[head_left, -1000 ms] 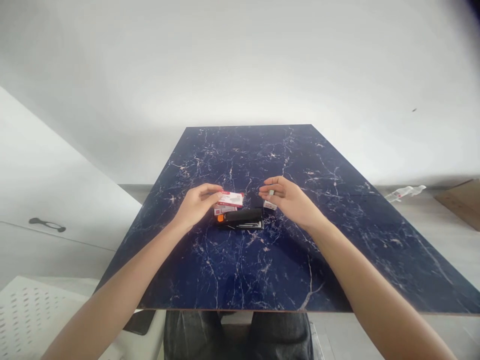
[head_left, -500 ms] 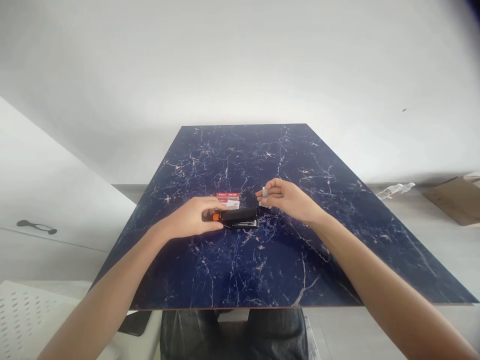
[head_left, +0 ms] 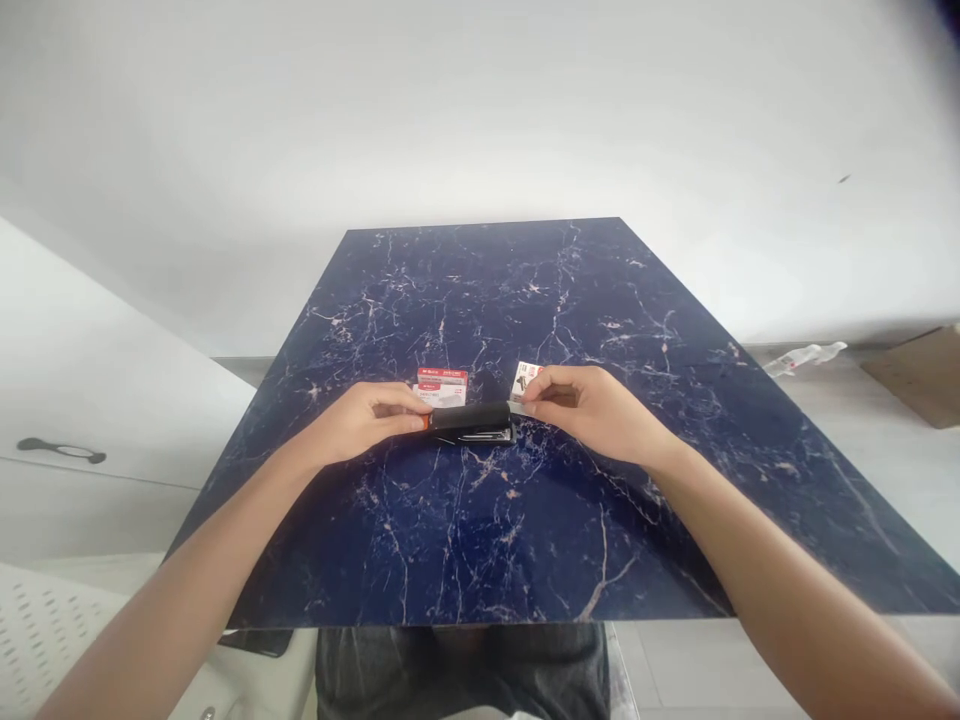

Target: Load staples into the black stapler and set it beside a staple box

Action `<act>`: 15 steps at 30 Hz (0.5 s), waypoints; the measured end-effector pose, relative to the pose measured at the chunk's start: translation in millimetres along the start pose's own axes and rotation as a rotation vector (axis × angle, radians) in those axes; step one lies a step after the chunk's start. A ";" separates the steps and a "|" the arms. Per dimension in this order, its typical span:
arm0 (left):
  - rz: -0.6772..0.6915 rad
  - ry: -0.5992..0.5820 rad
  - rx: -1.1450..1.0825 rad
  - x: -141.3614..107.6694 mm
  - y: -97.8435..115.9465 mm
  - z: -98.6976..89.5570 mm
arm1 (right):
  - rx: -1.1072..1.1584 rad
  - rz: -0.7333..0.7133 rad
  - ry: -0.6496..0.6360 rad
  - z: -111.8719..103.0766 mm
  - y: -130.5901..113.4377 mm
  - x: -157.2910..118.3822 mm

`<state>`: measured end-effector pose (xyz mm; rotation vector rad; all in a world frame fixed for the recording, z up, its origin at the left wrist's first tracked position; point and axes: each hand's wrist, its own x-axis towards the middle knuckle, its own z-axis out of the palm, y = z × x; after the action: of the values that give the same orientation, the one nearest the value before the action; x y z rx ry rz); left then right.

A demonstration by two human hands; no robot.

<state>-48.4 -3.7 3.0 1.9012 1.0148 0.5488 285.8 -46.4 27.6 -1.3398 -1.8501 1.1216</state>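
Observation:
A black stapler [head_left: 471, 420] with an orange part at its left end lies on the dark blue marbled table [head_left: 480, 540]. My left hand [head_left: 371, 420] is closed on that left end, thumb in front and fingers behind. At the stapler's right end, my right hand [head_left: 592, 410] pinches a small pale grey piece [head_left: 519, 408] that touches or nearly touches the stapler. Behind the stapler sit red and white small boxes [head_left: 441, 388]. A white printed card or box [head_left: 526, 378] shows partly behind my right fingers.
A dark phone-like object [head_left: 262, 642] lies on a white surface below the table's left front edge. Past the right edge are a clear plastic item [head_left: 806, 358] and a cardboard box [head_left: 919, 375]. A white cabinet with a dark handle [head_left: 61, 450] stands at left.
My right hand has brought the grey piece to the stapler's right end, uncovering the white printed item behind. My left hand's grip has narrowed at the orange end. The view has shifted slightly.

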 end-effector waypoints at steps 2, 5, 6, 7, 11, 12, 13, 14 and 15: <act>-0.020 0.028 -0.012 0.1 -2.9 0.4 | -0.058 -0.016 -0.013 -2.0 2.5 1.2; -0.037 0.038 -0.001 0.0 -5.2 1.7 | -0.204 -0.063 -0.034 -3.8 6.2 1.8; -0.035 0.033 0.002 0.0 -5.5 1.9 | -0.260 -0.085 -0.040 -3.6 6.7 1.3; -0.032 0.028 0.004 0.0 -5.5 1.9 | -0.313 -0.109 -0.043 -2.7 6.5 0.5; -0.037 0.022 0.025 0.1 -4.4 1.2 | -0.442 -0.205 -0.046 7.7 0.9 -3.4; -0.043 0.017 0.037 0.2 -3.9 0.8 | -0.453 -0.217 -0.054 9.9 -0.2 -4.0; -0.047 0.010 0.050 0.3 -3.3 0.4 | -0.460 -0.222 -0.065 10.4 -0.6 -4.4; -0.046 0.003 0.061 0.6 -2.8 -0.1 | -0.466 -0.219 -0.078 8.5 0.0 -4.6; -0.043 -0.002 0.070 0.8 -2.3 -0.7 | -0.473 -0.208 -0.092 4.2 1.6 -4.8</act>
<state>-49.4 -2.0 1.4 1.9359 1.0840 0.4926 284.6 -51.8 24.3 -1.3132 -2.3616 0.6703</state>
